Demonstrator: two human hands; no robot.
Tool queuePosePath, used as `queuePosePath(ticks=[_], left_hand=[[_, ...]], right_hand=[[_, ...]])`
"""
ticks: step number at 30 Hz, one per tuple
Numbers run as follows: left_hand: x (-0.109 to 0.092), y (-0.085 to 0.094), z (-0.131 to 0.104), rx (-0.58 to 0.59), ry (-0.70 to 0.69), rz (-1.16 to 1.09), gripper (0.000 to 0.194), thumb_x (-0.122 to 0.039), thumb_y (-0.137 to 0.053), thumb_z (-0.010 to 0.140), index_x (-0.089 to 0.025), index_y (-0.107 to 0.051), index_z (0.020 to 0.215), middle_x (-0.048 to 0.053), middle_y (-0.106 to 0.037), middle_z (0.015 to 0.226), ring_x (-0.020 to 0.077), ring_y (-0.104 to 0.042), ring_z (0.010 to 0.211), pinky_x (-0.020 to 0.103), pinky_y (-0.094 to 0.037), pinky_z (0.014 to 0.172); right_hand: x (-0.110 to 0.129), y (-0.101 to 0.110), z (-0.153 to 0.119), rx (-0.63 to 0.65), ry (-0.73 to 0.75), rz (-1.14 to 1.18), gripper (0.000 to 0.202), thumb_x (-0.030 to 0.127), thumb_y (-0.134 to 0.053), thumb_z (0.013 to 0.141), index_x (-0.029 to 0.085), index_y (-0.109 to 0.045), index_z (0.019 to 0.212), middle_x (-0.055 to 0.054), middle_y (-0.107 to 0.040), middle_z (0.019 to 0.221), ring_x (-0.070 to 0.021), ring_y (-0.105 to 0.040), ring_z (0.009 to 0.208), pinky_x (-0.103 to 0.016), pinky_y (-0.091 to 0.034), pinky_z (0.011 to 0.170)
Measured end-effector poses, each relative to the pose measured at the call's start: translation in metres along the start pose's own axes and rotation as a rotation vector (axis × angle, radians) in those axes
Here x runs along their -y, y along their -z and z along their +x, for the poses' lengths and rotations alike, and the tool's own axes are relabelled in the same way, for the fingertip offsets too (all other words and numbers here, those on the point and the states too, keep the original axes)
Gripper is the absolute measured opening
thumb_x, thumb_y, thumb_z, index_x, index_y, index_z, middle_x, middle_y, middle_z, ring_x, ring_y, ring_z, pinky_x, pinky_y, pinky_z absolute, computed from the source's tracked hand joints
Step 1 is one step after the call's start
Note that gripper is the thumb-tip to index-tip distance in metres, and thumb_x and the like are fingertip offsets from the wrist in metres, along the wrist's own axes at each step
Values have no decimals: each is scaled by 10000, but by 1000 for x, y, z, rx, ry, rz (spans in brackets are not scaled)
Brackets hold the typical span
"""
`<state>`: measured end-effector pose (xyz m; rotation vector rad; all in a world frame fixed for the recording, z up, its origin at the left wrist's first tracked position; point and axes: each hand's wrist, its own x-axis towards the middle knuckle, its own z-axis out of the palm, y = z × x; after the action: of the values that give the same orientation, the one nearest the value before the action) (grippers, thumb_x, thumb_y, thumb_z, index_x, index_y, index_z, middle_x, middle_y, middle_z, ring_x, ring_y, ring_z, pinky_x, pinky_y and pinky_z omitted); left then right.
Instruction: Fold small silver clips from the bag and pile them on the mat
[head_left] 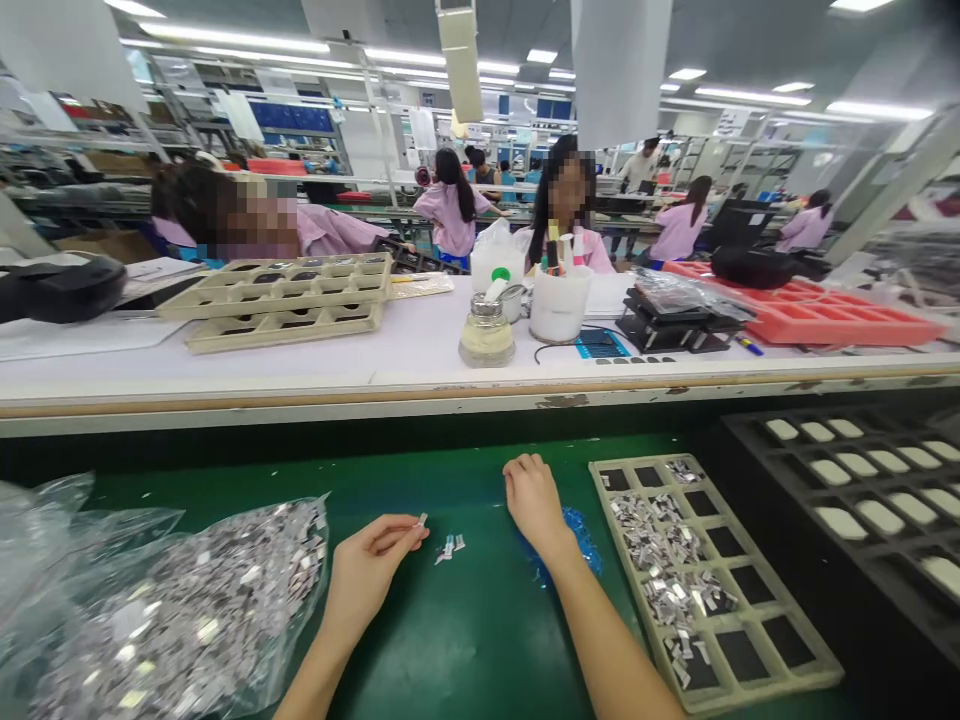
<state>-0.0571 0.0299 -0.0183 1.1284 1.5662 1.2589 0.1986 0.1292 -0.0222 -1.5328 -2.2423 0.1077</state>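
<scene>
My left hand (375,555) pinches a small flat silver piece (423,520) between thumb and fingertips. Just right of those fingertips, a few similar pieces (450,546) lie loose on the green work surface (457,640). My right hand (534,500) is farther forward with its fingers curled closed; what they hold, if anything, is hidden. A tangle of blue film strips (581,545) lies beside and partly behind my right wrist. To the left, a clear plastic bag (195,610) bulges with many silver pieces. A beige compartment tray (731,700) on the right has silver pieces heaped mainly in its left compartments.
A black tray (825,480) of white rounded parts sits far right. On the raised white shelf (420,345) stand stacked beige trays (289,290), a glass jar (487,335), a white cup of pens (559,305) and a red tray (840,315). Co-workers in pink sit beyond.
</scene>
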Motion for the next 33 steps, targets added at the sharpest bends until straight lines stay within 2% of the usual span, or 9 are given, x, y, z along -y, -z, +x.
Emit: queuePosePath(ticks=[7,10,12,16,19,22,26,33], left_hand=[[9,-11,-2,61,27,9,405,-616,-843,705,-242,-792,853,104,-820,880,359,-804,889,466,-673,873],[8,-17,-2,57,16,-2,365,-585,-850,719,-247,-788,842,89,-819,873,343,-806,867,433,-679,832],[8,-21,-3,50,7,-5,346,-564,-851,727,-242,-782,832,84,-815,855,332,-805,846,413,-679,798],[3,-30,-6,1,-31,-27,309,-501,-855,744,-217,-771,832,80,-810,850,292,-799,803,380,-668,782],[2,-34,-8,-9,-56,-88,279,-450,-850,759,-198,-766,842,84,-808,863,271,-797,825,365,-660,800],[6,-34,-5,-15,-70,-142,238,-398,-854,767,-187,-754,810,81,-804,878,244,-786,788,350,-657,773],[9,-32,-3,-6,-100,-169,199,-352,-851,786,-179,-760,822,81,-801,903,230,-779,804,348,-655,790],[11,-32,-3,24,-118,-127,225,-390,-831,804,-182,-750,827,87,-803,915,241,-780,819,361,-654,786]], right_hand=[[12,7,-5,-20,-65,22,253,88,-439,977,207,-661,994,-126,-690,963,-315,-601,963,-444,-463,846],[23,12,-6,-75,-110,91,245,123,-416,989,227,-637,1007,-137,-690,1048,-345,-598,1016,-480,-469,870],[31,15,-6,-89,-102,175,233,151,-410,1006,250,-622,1010,-112,-694,1087,-329,-608,1050,-469,-488,895],[48,19,-8,40,51,452,136,187,-508,1001,265,-619,994,-10,-733,1024,-202,-687,965,-316,-552,875],[57,18,-10,166,139,672,127,230,-525,1019,237,-650,1001,-18,-752,1011,-184,-720,943,-297,-563,876],[60,14,-9,240,148,903,130,243,-557,1008,223,-685,1014,-26,-758,981,-182,-725,902,-299,-563,841],[62,10,-8,222,136,915,124,251,-577,999,219,-697,990,-31,-752,973,-181,-711,881,-308,-550,830],[62,10,-7,205,159,873,131,227,-555,1011,226,-681,979,-24,-731,969,-174,-686,878,-298,-531,821]])
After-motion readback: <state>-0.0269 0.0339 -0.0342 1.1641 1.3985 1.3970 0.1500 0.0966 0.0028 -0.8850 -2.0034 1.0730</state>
